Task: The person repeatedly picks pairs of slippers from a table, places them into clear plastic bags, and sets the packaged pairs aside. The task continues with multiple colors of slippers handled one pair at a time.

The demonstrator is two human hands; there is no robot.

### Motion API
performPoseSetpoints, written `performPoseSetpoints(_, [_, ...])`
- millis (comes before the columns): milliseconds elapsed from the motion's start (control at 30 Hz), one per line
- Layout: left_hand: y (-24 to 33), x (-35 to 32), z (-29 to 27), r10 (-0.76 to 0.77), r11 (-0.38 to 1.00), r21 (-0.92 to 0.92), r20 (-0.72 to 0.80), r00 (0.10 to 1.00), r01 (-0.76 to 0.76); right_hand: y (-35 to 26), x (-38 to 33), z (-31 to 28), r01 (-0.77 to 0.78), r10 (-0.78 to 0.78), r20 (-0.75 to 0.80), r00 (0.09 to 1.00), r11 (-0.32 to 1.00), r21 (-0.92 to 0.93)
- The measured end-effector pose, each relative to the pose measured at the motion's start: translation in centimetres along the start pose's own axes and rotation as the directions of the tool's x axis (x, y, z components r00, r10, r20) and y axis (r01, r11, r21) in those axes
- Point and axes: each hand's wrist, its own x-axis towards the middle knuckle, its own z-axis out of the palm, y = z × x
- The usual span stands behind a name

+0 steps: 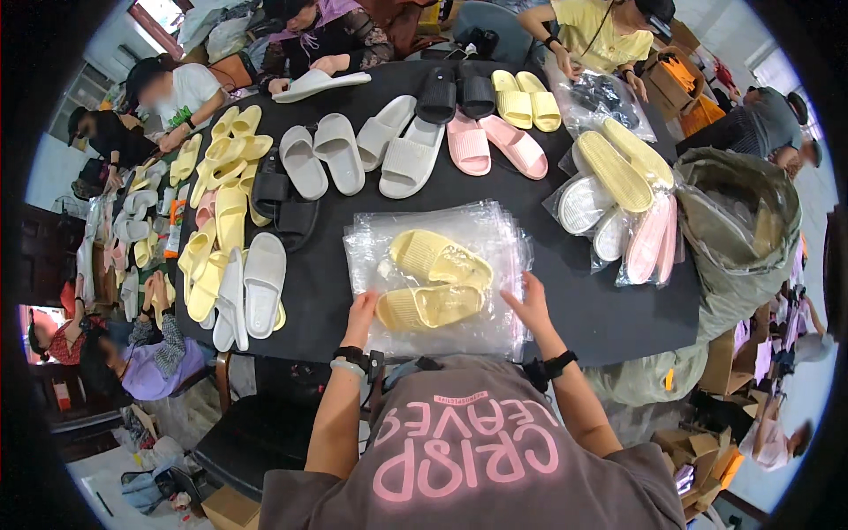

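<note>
A pair of pale yellow slide slippers [430, 306] lies side by side at the middle of the table's near part, on or inside clear plastic; which one I cannot tell. Beneath them is a stack of clear plastic bags [495, 231]. My left hand [359, 320] is at the stack's left edge, its fingers closed on the plastic beside the lower slipper. On the other side, my right hand [530, 306] has its thumb and fingers apart, close to the stack's right edge and holding nothing.
Loose grey slippers [327, 157], black slippers [284, 201], pink slippers [499, 146] and yellow slippers [231, 216] cover the dark table's [601, 322] far and left parts. Bagged slippers [623, 172] lie to the right, beside a large grey-green sack [751, 256]. Several people work around the table.
</note>
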Motion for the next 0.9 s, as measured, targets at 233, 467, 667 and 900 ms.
performPoseSetpoints(233, [1.4, -0.3, 2.1, 0.05, 0.998, 0.052, -0.142, 0.989, -0.043, -5.6, 0.3, -2.1, -0.472, 0.063, 0.623, 0.78, 0.714, 0.518])
performPoseSetpoints(467, [1.4, -1.1, 0.2, 0.363, 0.911, 0.295, -0.234, 0.902, -0.289, -7.6, -0.6, -5.3, -0.469, -0.143, 0.645, 0.75, 0.573, 0.672])
performPoseSetpoints(667, [2.0, -3.1, 0.4, 0.551, 0.661, 0.676, -0.143, 0.822, -0.326, 0.4, -0.1, -2.1, -0.791, -0.111, 0.834, 0.541, 0.269, 0.549])
performPoseSetpoints(900, [0.1, -2.8, 0.6, 0.48, 0.628, 0.66, 0.089, 0.873, -0.412, -4.9, 2.5, 1.7, 0.676, -0.66, 0.524, 0.539, 0.71, 0.199])
